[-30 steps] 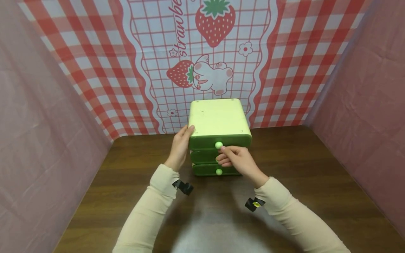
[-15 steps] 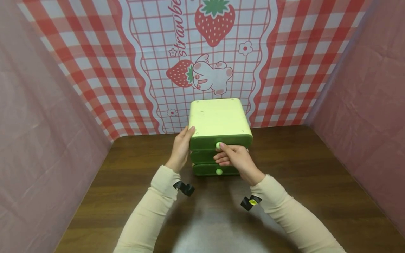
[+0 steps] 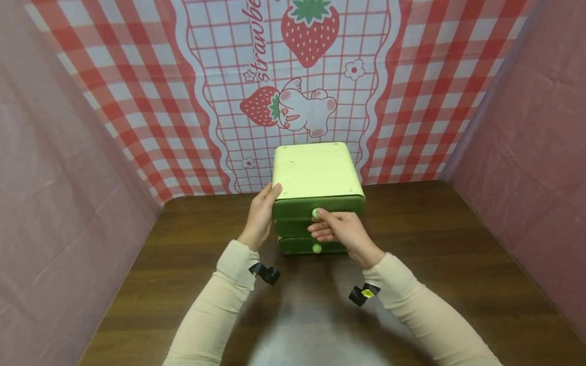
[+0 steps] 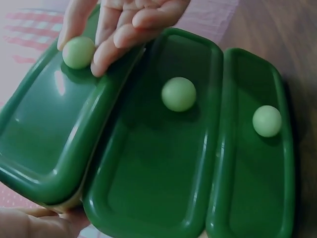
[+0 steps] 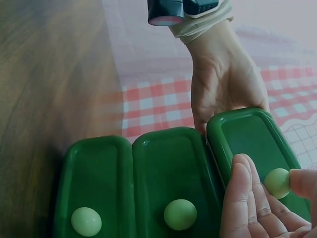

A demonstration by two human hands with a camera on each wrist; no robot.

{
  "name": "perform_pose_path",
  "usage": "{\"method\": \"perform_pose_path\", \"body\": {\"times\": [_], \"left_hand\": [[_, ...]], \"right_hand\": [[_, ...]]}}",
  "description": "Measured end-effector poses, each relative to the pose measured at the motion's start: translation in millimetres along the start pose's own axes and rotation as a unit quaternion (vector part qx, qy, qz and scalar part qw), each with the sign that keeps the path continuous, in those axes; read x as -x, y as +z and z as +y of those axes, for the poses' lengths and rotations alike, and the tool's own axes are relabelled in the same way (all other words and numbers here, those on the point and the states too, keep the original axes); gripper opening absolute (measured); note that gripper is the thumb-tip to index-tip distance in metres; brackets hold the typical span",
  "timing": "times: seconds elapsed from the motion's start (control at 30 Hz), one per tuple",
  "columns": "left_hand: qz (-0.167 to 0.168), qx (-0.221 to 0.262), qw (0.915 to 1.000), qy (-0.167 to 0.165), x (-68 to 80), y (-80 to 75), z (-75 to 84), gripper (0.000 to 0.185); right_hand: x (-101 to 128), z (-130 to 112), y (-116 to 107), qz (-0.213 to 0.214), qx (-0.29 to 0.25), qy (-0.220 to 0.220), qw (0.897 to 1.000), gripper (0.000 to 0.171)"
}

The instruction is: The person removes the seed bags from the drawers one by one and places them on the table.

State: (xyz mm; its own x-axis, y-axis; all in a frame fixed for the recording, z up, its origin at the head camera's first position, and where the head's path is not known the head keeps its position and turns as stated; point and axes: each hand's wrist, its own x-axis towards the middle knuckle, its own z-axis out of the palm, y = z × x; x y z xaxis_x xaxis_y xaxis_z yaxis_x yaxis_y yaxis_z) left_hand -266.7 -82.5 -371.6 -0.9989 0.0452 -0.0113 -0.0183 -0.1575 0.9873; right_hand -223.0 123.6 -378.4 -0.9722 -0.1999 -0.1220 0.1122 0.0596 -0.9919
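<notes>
A small chest of drawers with a pale yellow-green top stands on the table, its three dark green drawer fronts facing me. Thumb and forefinger of my right hand pinch the round light green knob of the top drawer. That drawer sits slightly forward, with a thin dark line under the top's front edge. My left hand rests along the chest's left side, thumb at the top edge; its other fingers are partly hidden. The middle drawer and bottom drawer each carry a similar knob.
The brown wooden table meets a red-and-white checked strawberry-print cloth behind the chest. Pink cloth panels stand at both sides. Black wrist cameras sit below each cuff.
My right thumb and forefinger have closed on the top knob. The top drawer has come a little toward me, its front now lower in view. My left hand has stayed nearly in place.
</notes>
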Motion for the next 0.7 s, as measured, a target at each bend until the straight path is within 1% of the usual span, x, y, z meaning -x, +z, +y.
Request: {"method": "perform_pose_path", "body": {"times": [0.1,0.27,0.5,0.7], "left_hand": [[-0.007,-0.016,0.9998,0.011,0.3,-2.6,-2.4,0.073],[-0.016,-0.048,0.9986,0.015,0.0,-7.0,-6.6,0.073],[-0.013,-0.06,0.9978,0.023,0.5,-7.0,-9.1,0.074],[-0.011,-0.078,0.9964,0.032,1.9,-7.8,-8.5,0.073]], "right_hand": [[3.8,2.2,-1.3,-0.004,0.003,-0.004,1.0,0.057],[9.8,5.8,-1.7,-0.003,0.0,-0.01,1.0,0.057],[20.0,7.7,0.3,-0.002,-0.013,-0.017,1.0,0.054],[29.1,10.6,1.7,-0.008,0.003,-0.019,1.0,0.052]]}}
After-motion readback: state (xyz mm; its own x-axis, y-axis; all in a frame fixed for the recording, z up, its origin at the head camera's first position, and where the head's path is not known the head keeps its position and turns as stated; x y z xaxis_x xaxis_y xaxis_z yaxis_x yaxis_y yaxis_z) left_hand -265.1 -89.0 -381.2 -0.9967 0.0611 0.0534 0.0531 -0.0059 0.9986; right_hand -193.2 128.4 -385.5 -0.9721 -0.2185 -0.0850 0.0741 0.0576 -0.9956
